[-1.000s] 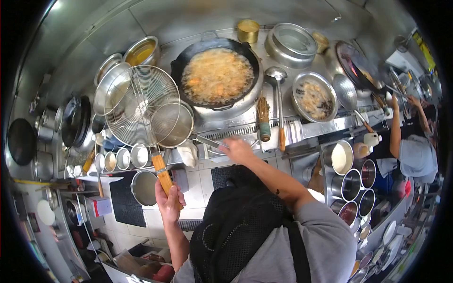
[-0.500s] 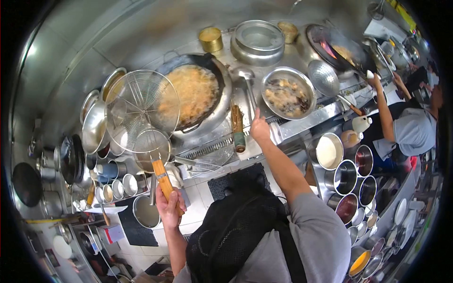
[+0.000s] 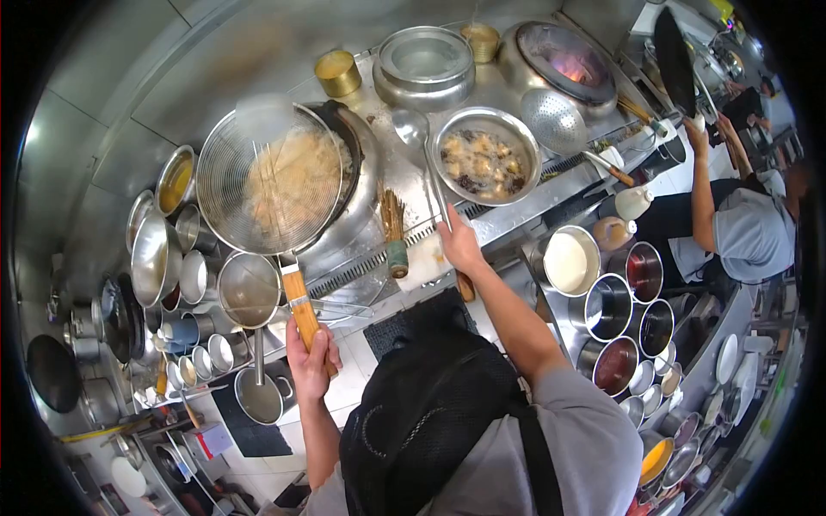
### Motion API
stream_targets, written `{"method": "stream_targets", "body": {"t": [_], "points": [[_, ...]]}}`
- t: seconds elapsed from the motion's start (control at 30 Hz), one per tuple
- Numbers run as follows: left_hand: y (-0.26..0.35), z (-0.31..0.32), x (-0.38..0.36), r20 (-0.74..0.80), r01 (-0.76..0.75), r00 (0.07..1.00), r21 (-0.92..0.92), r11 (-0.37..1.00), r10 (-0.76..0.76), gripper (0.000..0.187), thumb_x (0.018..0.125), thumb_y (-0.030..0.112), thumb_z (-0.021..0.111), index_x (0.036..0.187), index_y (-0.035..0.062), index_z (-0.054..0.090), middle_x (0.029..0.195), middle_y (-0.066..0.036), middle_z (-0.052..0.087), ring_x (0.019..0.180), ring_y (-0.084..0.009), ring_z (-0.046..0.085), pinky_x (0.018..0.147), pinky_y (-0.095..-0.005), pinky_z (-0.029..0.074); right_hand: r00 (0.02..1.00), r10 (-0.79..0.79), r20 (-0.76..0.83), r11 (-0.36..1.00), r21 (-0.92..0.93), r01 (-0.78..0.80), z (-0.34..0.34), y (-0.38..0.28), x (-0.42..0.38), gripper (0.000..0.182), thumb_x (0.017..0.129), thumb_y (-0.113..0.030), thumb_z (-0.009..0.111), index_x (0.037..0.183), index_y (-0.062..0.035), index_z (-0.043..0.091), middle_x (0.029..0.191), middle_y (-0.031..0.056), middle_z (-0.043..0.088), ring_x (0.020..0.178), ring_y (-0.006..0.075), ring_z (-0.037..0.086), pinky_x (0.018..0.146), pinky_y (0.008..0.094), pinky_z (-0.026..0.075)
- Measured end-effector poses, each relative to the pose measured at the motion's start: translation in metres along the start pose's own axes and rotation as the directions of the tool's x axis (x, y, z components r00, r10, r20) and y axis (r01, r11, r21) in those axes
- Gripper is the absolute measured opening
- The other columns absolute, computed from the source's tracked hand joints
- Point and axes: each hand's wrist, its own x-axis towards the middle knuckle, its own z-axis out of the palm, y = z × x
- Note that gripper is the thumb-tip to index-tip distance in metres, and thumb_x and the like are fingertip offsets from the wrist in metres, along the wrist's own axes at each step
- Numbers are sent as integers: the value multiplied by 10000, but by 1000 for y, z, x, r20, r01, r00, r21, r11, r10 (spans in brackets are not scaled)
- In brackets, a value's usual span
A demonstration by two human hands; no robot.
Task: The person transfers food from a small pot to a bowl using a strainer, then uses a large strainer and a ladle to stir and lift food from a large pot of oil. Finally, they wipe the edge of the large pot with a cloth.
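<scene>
My left hand [image 3: 313,361] is wrapped round the wooden handle of a large wire skimmer [image 3: 225,206]. The skimmer's round mesh overlaps most of the wok [image 3: 366,185], and golden, foaming food [image 3: 297,181] shows within its rim. In my right hand [image 3: 461,243] is a metal ladle [image 3: 411,127], its bowl pointing away from me and its wooden handle end below my fist. Just right of the ladle sits a steel bowl [image 3: 535,163] with browned pieces in dark, bubbling liquid. A bamboo brush [image 3: 395,249] lies left of my right hand.
A perforated strainer [image 3: 553,120] rests right of the bowl. Behind are a lidded pot [image 3: 423,90] and a gold tin [image 3: 337,76]. Several sauce pots, one with white liquid [image 3: 570,261], stand at right. A co-worker [image 3: 748,228] holds a dark wok [image 3: 673,64] near a lit burner [image 3: 568,69].
The skimmer has moved further over the wok. My right hand keeps the ladle. At right, the co-worker's wok has come off the burner, baring the flame. The whole view has shifted slightly.
</scene>
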Motion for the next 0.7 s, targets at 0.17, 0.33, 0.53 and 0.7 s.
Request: {"method": "stream_targets", "body": {"t": [0.17,0.33,0.53,0.7], "points": [[-12,6,13,89,3,996,30,1000,-6,493,963,91,541,1388,43,295,882,-86,521,507,-107,490,430,-241,454,965,157,213,895,383,-230,-84,-15,-88,575,986,-249,539,1500,-101,327,752,97,583,572,180,566,527,323,476],[-18,23,21,96,32,995,5,999,-32,532,959,78,537,1418,42,271,883,-81,528,523,-106,496,437,-240,458,932,271,240,796,488,-357,-129,-15,-114,564,1000,-229,521,1511,-110,314,663,-10,481,524,78,467,455,247,399],[-31,37,22,96,36,995,22,999,-38,491,946,115,566,1374,60,333,847,-44,527,533,-87,493,433,-229,441,984,170,57,985,-23,-169,-161,26,-86,557,960,-260,545,1424,15,405,714,175,640,587,240,638,547,353,500],[-39,44,17,78,57,995,14,998,-57,465,935,109,578,1345,61,364,826,-33,531,546,-87,508,439,-230,449,996,88,15,974,-212,-82,-168,36,-51,417,927,-166,489,1269,73,499,668,198,617,539,261,622,505,397,508]]}}
